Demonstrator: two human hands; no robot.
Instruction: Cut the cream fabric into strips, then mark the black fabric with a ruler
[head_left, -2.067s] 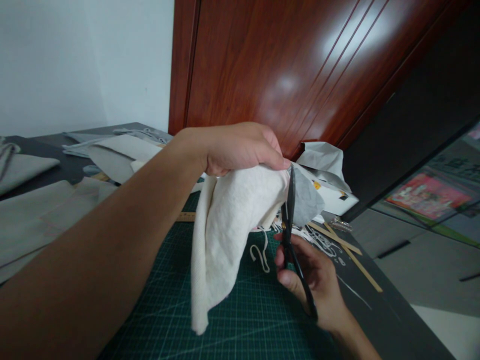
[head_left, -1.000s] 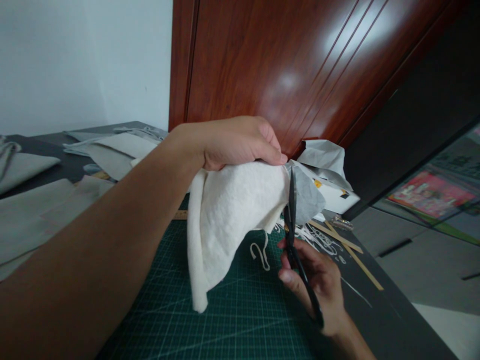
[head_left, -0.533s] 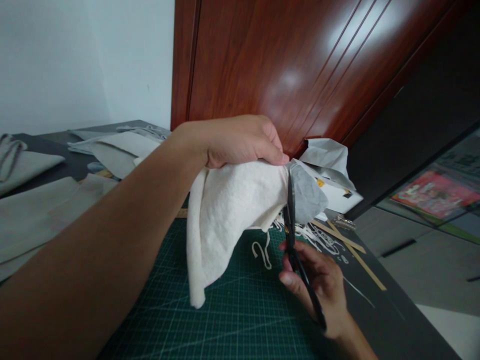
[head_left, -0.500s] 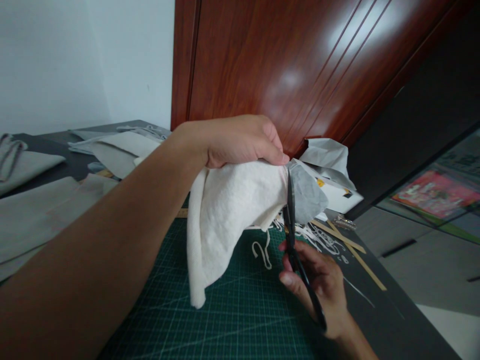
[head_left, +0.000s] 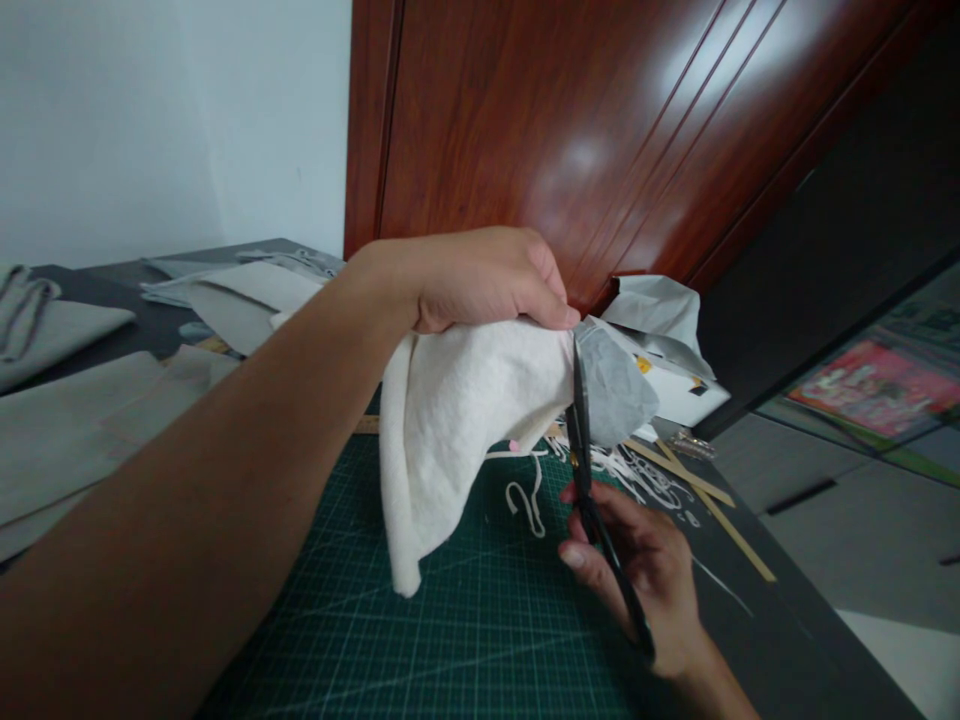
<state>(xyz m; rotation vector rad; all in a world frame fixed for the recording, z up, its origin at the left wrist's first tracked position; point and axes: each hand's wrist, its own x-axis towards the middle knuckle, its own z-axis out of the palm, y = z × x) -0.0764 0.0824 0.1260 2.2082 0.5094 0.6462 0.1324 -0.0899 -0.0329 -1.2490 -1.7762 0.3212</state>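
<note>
My left hand (head_left: 499, 280) pinches the upper edge of a piece of cream-white fabric (head_left: 480, 400), which hangs down over the green cutting mat (head_left: 465, 640). A pair of black scissors (head_left: 581, 450) is in my right hand (head_left: 637, 560), fingers in the handles and blades pointing up. The blades stand against the fabric's right edge, their tips just below my left fingertips. Whether cloth lies between the blades I cannot tell. Below the fabric, a curled white strip (head_left: 534, 505) lies on the mat.
Pale fabric pieces (head_left: 75, 430) are spread at the left. On the right are white scraps (head_left: 637, 475), wooden strips (head_left: 720, 510) and a white box (head_left: 679, 390) with a grey-white bag (head_left: 652, 310). A reddish wooden panel (head_left: 510, 130) rises behind the table.
The fabric's lower end has swung slightly up and to the right. Both hands and the scissors hold nearly the same position.
</note>
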